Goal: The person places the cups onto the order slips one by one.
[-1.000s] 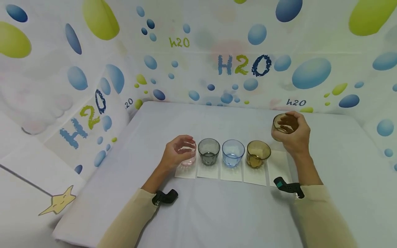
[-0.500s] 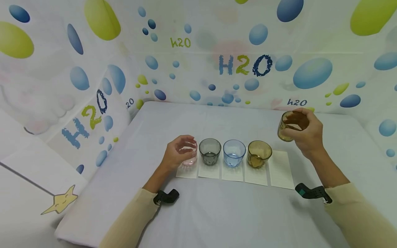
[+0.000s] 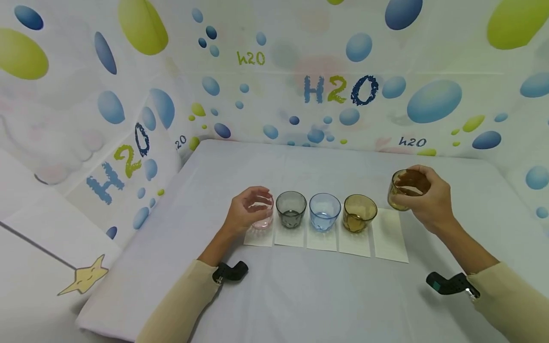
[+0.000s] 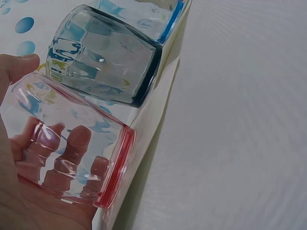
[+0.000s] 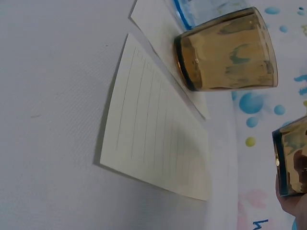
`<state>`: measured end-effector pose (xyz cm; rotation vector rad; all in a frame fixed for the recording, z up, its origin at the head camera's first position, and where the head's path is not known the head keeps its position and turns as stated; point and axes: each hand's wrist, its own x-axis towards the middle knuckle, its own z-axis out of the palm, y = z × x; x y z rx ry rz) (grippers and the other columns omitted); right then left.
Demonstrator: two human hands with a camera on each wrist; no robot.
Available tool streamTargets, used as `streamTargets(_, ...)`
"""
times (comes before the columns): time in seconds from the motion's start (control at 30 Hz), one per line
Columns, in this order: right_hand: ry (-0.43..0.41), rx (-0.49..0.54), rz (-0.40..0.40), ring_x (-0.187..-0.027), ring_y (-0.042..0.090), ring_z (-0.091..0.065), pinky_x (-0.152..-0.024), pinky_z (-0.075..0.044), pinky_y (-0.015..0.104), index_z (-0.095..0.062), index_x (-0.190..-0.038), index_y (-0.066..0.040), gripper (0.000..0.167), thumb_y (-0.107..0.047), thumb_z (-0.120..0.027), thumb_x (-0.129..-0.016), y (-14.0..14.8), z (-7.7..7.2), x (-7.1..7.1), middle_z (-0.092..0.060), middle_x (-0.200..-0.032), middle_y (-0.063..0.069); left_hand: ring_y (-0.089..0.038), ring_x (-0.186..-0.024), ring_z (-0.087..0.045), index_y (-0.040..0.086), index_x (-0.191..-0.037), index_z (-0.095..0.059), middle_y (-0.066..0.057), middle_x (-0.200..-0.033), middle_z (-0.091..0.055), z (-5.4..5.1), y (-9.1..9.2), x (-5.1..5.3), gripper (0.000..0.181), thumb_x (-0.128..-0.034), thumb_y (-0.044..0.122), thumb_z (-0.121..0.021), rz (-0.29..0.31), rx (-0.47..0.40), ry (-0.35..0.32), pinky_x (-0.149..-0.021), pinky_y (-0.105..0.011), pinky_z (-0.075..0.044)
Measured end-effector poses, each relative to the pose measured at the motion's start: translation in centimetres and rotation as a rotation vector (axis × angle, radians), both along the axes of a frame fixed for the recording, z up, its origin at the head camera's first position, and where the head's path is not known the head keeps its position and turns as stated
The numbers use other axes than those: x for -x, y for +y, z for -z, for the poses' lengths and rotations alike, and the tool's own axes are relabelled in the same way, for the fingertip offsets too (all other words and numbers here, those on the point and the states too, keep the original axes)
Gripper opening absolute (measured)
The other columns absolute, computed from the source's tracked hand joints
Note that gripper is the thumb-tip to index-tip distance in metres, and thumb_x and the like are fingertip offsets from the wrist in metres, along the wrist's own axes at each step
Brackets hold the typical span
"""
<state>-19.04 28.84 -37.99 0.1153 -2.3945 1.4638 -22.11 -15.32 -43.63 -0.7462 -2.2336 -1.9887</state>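
Note:
My left hand (image 3: 242,213) curls around a clear pink glass (image 3: 264,221), which stands upright on the leftmost paper slip. In the left wrist view the fingers show through that pink glass (image 4: 79,139), and the thumb lies near its rim. My right hand (image 3: 434,202) grips an amber glass (image 3: 396,196) by its side, raised above the table behind the rightmost slip of paper (image 3: 391,240). Only part of this held amber glass (image 5: 293,160) appears at the edge of the right wrist view. A second amber glass (image 3: 359,214) stands left of that slip.
Between the pink and standing amber glasses are a grey glass (image 3: 290,210) and a blue glass (image 3: 324,213), each on its own slip. A white cloth covers the table (image 3: 309,295). Behind it hangs a white backdrop (image 3: 274,100) with printed blue and green drops.
My right hand has carried the amber glass to the right, rising a little and then lowering toward the table. The left hand keeps its place at the pink glass.

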Motion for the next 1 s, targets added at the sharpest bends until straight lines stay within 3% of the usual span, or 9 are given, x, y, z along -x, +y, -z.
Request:
streamTargets(0.13,-0.031,-0.070,0.001,-0.106,0.004,-0.053,-0.081,-0.051,0.005,-0.047,-0.138,-0.001,0.068,-0.008,-0.084,-0.081,0.6,0.3,-0.8,-0.055,-0.121,0.001,-0.045,-0.110,-0.062,-0.011,-0.129,-0.054,-0.027,-0.119,-0.062,0.1,0.0,0.0,0.052,-0.0817,-0.008,-0.075,0.000,-0.010,0.002,-0.097,-0.056,-0.054)
streamTargets(0.33,-0.058,-0.091,-0.038,-0.106,0.001,-0.053,-0.080,-0.051,0.006,-0.047,-0.137,-0.001,0.067,-0.010,-0.084,-0.081,0.7,0.8,-1.4,-0.056,-0.123,0.006,-0.044,-0.110,-0.062,-0.012,-0.130,-0.054,-0.026,-0.120,-0.062,-0.1,0.1,0.1,0.053,-0.0814,-0.008,-0.075,0.001,-0.018,-0.016,-0.098,-0.057,-0.054)
streamTargets(0.7,-0.048,-0.023,-0.129,-0.105,-0.001,-0.059,-0.085,-0.055,0.012,-0.046,-0.133,-0.004,0.063,0.000,-0.082,-0.081,0.2,2.3,-1.7,-0.058,-0.117,-0.004,-0.043,-0.111,-0.062,-0.011,-0.130,-0.054,-0.025,-0.120,-0.062,-0.1,0.1,0.2,0.053,-0.0814,-0.007,-0.075,0.004,-0.017,-0.024,-0.098,-0.053,-0.055)
streamTargets(1.0,-0.066,-0.017,-0.167,-0.103,-0.001,-0.061,-0.085,-0.056,0.014,-0.046,-0.130,-0.002,0.064,-0.001,-0.084,-0.079,-0.1,3.6,-2.2,-0.060,-0.116,-0.003,-0.045,-0.111,-0.062,-0.012,-0.130,-0.053,-0.026,-0.119,-0.062,0.0,0.1,0.0,0.054,-0.0815,-0.006,-0.076,-0.007,-0.015,-0.034,-0.098,-0.050,-0.055)
